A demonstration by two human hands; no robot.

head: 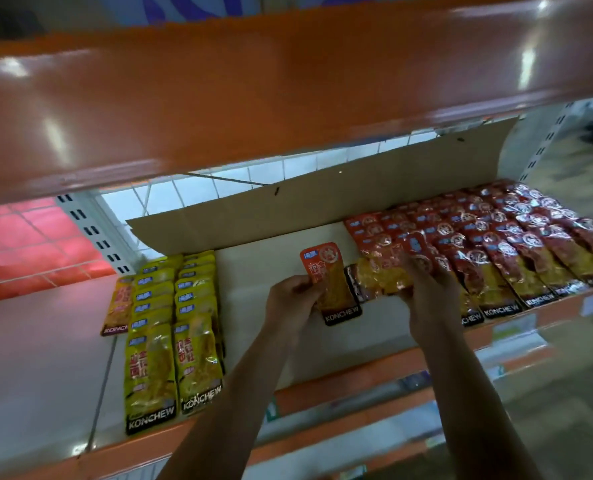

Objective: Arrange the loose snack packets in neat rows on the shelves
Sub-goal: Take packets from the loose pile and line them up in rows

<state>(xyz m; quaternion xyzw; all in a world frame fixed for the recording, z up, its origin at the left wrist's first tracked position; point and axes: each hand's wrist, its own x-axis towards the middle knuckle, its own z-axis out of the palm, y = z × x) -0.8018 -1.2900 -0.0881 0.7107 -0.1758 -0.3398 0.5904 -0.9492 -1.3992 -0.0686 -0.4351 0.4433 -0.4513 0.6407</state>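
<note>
Working beneath a broad orange upper shelf, on the pale shelf board below it, backed by a cardboard sheet propped along the rear. Filled at the right with red packet rows, overlapped like tiles down to the front edge. Filled at the left with yellow packet rows: two tidy columns and a shorter, stray one just beside them. Bare board between the two blocks, apart from the work in hand.

Gripping with the right hand a loose clutch of packets, fingers curled over it, hard against the leftmost red row. Pinching with the left hand a single orange packet by its left edge, slightly tilted, just beside the clutch. Cannot tell whether lifted or lying on the board. Hands near each other, apparently not touching.

Probably starting a fresh row next to the reds. To do it well:
- Lay the orange packet flat, label up, with its bottom strip level with the neighbouring strips at the front.
- Square it parallel to the red row.
- Feed each following packet in at the same overlap.
- Keep the clutch pinned so nothing slides.
- Avoid nudging the finished row.
</note>
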